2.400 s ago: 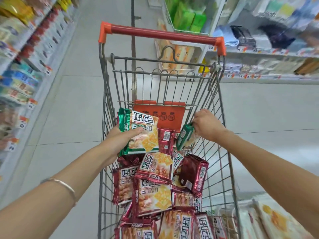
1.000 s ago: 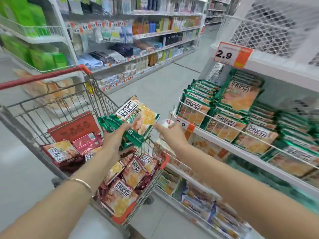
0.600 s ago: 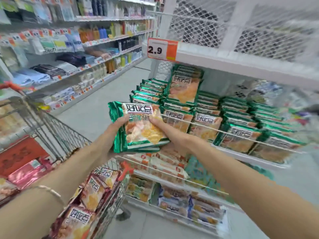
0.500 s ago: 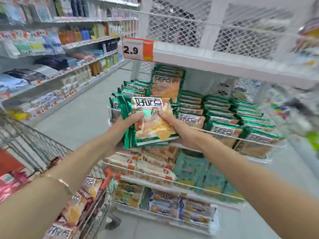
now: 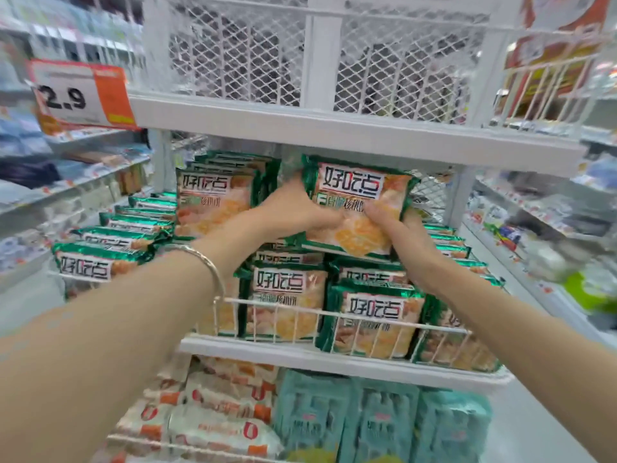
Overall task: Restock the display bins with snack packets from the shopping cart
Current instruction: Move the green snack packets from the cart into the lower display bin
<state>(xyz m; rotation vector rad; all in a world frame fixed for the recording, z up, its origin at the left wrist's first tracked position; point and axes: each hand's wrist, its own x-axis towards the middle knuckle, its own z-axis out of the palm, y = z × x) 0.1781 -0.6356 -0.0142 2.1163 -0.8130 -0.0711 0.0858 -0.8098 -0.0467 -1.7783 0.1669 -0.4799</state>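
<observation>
Shelf bin [image 5: 334,320], both hands [image 5: 293,212] gripping packet [image 5: 357,208]

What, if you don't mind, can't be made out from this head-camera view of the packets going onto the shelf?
- How many green packets the hands hold: only the front one shows.
- The shopping cart: outside the frame.
- Small print on the price sign: blurred.
- Contents of the upper mesh bin: hidden by the mesh.
- Side aisles' goods: motion blur.

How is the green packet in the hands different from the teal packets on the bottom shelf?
The green packet shows yellow crackers and bold letters; the teal packets look plain and pale. The green packet is held up by the left hand and right hand; the teal packets stand on the shelf below, untouched. Both are flat, sealed snack bags.
</observation>
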